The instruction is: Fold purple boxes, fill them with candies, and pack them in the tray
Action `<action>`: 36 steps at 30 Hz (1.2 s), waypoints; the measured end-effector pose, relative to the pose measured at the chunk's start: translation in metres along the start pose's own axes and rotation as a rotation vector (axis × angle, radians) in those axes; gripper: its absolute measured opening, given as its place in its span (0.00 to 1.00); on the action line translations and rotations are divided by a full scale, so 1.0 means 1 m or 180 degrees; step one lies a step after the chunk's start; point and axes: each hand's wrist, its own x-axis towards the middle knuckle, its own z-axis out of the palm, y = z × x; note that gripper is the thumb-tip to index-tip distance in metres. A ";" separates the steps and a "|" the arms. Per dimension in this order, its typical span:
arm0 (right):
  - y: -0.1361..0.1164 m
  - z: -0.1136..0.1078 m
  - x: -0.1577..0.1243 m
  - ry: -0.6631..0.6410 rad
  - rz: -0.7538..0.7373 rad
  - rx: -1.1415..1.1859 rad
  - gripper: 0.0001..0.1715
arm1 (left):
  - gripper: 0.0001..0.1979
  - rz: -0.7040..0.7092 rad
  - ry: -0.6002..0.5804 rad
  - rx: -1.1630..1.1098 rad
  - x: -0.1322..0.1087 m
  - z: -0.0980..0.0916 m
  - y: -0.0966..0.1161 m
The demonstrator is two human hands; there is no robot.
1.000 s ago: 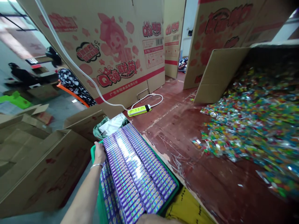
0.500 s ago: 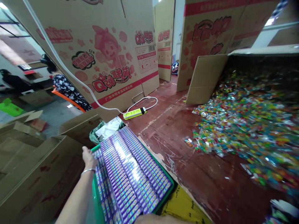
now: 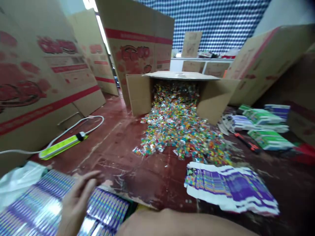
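Observation:
My left hand [image 3: 77,201] hovers over or rests on rows of small purple boxes [image 3: 39,203] at the lower left; contact is unclear. Its fingers are stretched forward and hold nothing visible. Across the bottom edge comes my right hand [image 3: 145,224] with its forearm, cut off by the frame, so its fingers do not show. On the red-brown table [image 3: 113,144], a heap of small wrapped candies [image 3: 177,127] spills from a cardboard box [image 3: 140,95] lying on its side. A fanned stack of flat purple cartons [image 3: 228,186] lies at the front right.
A yellow-green power strip [image 3: 62,146] with a white cord lies at the left. Farther right are green-and-white carton stacks [image 3: 270,139] and a red-and-black tool [image 3: 247,143]. Large cardboard panels [image 3: 137,36] stand behind. White plastic [image 3: 22,183] is beside the purple boxes.
The view has swung right, bringing the fanned cartons and carton stacks into sight. My left hand has gone from the green tray's left edge to above the purple boxes.

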 end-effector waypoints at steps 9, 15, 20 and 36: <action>0.084 -0.111 -0.179 0.2487 0.2176 -0.1733 0.15 | 0.30 0.2790 -0.2701 0.0787 -0.073 0.211 0.077; 0.118 -0.098 -0.175 0.2249 0.2263 -0.1922 0.15 | 0.36 0.2804 -0.2997 0.1307 -0.081 0.231 0.066; 0.124 -0.094 -0.173 0.2123 0.2200 -0.1908 0.14 | 0.36 0.2893 -0.3068 0.1481 -0.083 0.228 0.067; 0.106 -0.035 -0.194 0.1695 0.2503 -0.2476 0.45 | 0.36 0.3110 -0.1895 0.1998 -0.090 0.224 0.052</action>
